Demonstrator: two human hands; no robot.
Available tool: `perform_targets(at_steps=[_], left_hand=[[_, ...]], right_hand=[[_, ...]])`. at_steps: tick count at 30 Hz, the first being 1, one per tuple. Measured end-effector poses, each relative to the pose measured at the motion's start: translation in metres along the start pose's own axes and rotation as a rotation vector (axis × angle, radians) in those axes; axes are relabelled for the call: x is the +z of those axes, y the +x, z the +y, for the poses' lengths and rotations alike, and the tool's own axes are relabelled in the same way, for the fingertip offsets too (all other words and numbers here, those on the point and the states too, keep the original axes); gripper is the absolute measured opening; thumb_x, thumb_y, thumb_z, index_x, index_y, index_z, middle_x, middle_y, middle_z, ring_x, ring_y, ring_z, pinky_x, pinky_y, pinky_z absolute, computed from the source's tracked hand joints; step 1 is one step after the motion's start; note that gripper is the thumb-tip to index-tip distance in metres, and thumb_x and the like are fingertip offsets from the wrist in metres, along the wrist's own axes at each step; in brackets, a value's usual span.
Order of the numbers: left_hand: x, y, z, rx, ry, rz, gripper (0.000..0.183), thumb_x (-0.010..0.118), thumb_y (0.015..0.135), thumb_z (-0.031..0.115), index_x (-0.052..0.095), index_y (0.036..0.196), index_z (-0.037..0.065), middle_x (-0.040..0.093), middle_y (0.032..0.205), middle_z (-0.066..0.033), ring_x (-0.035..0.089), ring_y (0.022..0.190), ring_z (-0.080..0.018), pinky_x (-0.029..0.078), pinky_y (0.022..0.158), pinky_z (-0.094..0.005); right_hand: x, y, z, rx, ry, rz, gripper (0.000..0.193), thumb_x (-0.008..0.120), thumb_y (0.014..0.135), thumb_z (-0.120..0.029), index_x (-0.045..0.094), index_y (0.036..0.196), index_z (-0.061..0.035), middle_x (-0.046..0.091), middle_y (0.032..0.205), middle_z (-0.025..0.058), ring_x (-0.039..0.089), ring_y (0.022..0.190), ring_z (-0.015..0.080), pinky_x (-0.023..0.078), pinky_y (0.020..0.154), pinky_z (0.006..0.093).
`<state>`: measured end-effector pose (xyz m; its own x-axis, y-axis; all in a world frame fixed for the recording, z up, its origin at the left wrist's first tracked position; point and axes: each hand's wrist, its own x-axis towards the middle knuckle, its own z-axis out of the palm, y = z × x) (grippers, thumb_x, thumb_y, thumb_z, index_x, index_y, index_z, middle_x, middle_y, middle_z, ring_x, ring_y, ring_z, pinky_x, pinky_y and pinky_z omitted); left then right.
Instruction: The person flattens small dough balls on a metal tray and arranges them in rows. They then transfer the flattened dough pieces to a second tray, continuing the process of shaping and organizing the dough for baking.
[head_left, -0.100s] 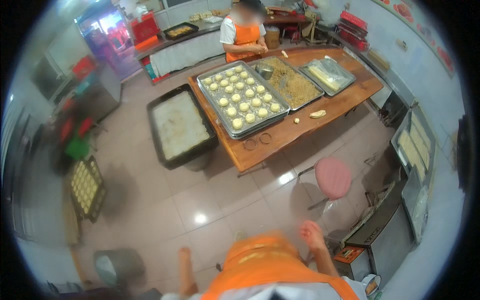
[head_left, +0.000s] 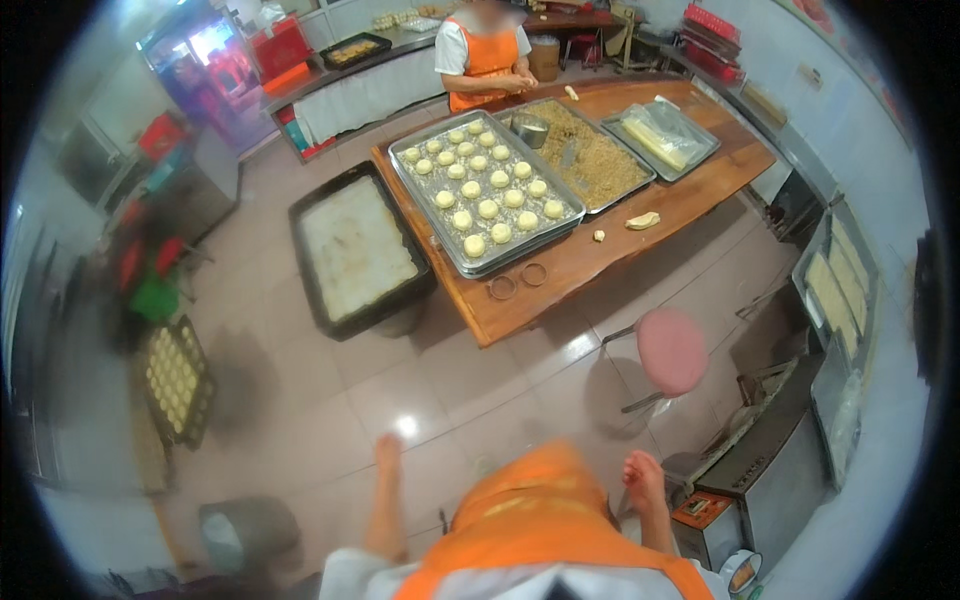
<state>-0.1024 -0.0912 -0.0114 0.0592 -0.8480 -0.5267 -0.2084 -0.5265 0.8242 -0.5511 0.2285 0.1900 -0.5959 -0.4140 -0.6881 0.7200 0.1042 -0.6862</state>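
Within a fraction of a second, the left hand [head_left: 388,452] has swung farther up the view over the tiled floor, and a white sleeve [head_left: 352,575] has come plainly into sight behind it; to the right of the wearer's orange apron [head_left: 530,500], the right hand [head_left: 645,482] has shifted slightly lower and outward. The change brings neither hand into contact with dough or tray. Blur leaves the left hand's fingers too soft to tell whether they are wide or narrow; the right hand's are loosely curled, with nothing visible in them.

At far left, a tray of pale rounds [head_left: 172,385] lies well apart from the left fingers. Ahead of those fingers, and not touched, is a black-rimmed tray [head_left: 358,245]. Farther along, beyond both hands, a metal tray [head_left: 480,226] of dough balls [head_left: 488,209] rests on the wooden worktop [head_left: 590,258], a co-worker [head_left: 485,65] at its far side, a brown crumbly mix [head_left: 592,178] and a dough lump [head_left: 643,221] to its right. A pink-topped stool [head_left: 672,352] stands ahead of the right fingers, apart from them.
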Motion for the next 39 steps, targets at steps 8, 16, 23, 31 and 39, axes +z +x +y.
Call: perform_targets(at_steps=[8, 16, 23, 31, 39], left_hand=[[0.292, 0.011, 0.138, 0.536, 0.459, -0.189, 0.028, 0.059, 0.086, 0.019, 0.057, 0.108, 0.001, 0.062, 0.097, -0.0135, 0.059, 0.091, -0.0232, 0.047, 0.076, -0.0323], [0.388, 0.032, 0.215, 0.486, 0.805, -0.116, 0.051, 0.068, 0.077, 0.019, 0.048, 0.122, 0.007, 0.043, 0.130, -0.0211, 0.046, 0.116, -0.0373, 0.040, 0.094, -0.0438], [0.426, 0.095, 0.250, 0.682, 1.289, -0.136, 0.073, 0.071, 0.072, 0.022, 0.037, 0.137, 0.020, 0.034, 0.139, -0.0102, 0.030, 0.129, -0.0341, 0.031, 0.098, -0.0579], [0.425, 0.121, 0.230, 0.618, 1.176, -0.318, 0.066, 0.072, 0.070, 0.019, 0.047, 0.131, 0.017, 0.041, 0.131, -0.0101, 0.036, 0.123, -0.0354, 0.037, 0.097, -0.0493], [0.395, 0.106, 0.352, 0.690, 0.720, -0.164, 0.062, 0.070, 0.072, 0.018, 0.045, 0.127, 0.003, 0.045, 0.127, -0.0193, 0.042, 0.116, -0.0399, 0.037, 0.097, -0.0485]], right_hand=[[-0.011, 0.129, -0.061, 0.020, -0.058, 0.060, 0.015, 0.056, 0.092, -0.020, 0.057, 0.101, -0.0087, 0.060, 0.082, 0.0025, 0.055, 0.067, 0.0111, 0.045, 0.058, 0.0247], [0.175, 0.290, -0.123, -0.615, -1.142, -0.450, 0.032, 0.060, 0.087, -0.016, 0.053, 0.116, -0.0060, 0.062, 0.101, 0.0110, 0.061, 0.091, 0.0236, 0.049, 0.077, 0.0346], [0.313, 0.383, -0.101, -0.700, -1.802, -0.640, 0.067, 0.068, 0.077, -0.023, 0.037, 0.136, -0.0157, 0.033, 0.141, 0.0145, 0.036, 0.126, 0.0414, 0.038, 0.097, 0.0534], [0.357, 0.424, -0.088, -0.913, -1.988, -1.033, 0.066, 0.068, 0.076, -0.026, 0.040, 0.135, -0.0159, 0.035, 0.138, 0.0111, 0.031, 0.125, 0.0393, 0.037, 0.092, 0.0587], [0.364, 0.392, -0.170, -0.569, -1.595, -1.318, 0.056, 0.065, 0.082, -0.026, 0.043, 0.130, -0.0065, 0.040, 0.133, 0.0142, 0.038, 0.118, 0.0404, 0.035, 0.100, 0.0471]])
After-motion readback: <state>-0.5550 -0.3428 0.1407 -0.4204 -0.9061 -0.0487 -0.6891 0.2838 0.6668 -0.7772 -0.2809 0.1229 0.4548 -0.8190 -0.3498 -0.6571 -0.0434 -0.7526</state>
